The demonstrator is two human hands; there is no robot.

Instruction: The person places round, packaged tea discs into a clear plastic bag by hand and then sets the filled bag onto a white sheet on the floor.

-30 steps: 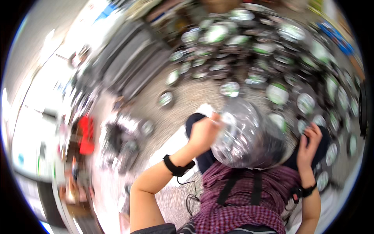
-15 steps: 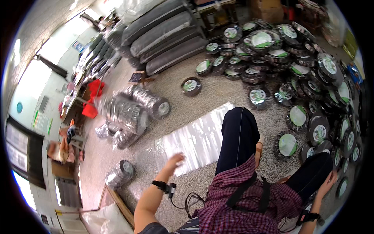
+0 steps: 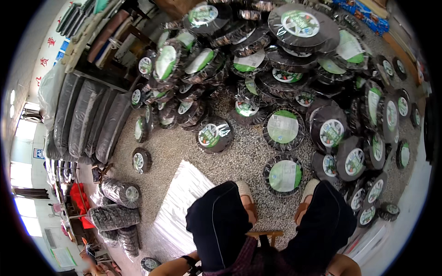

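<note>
Only a sliver of the left hand (image 3: 195, 254) shows past its black wristband (image 3: 189, 262), beside the left leg (image 3: 216, 225), so I cannot tell how its fingers stand or what they hold; the right hand (out of sight by the right leg (image 3: 320, 225)) is equally unreadable. Clear plastic sheets (image 3: 178, 209) lie far and left of the nearer left hand, their long edge slanting near-left to far-right.

Speckled floor (image 3: 170, 142): round packs (image 3: 283, 175), apparently plastic sheeting (image 3: 177, 207).
</note>
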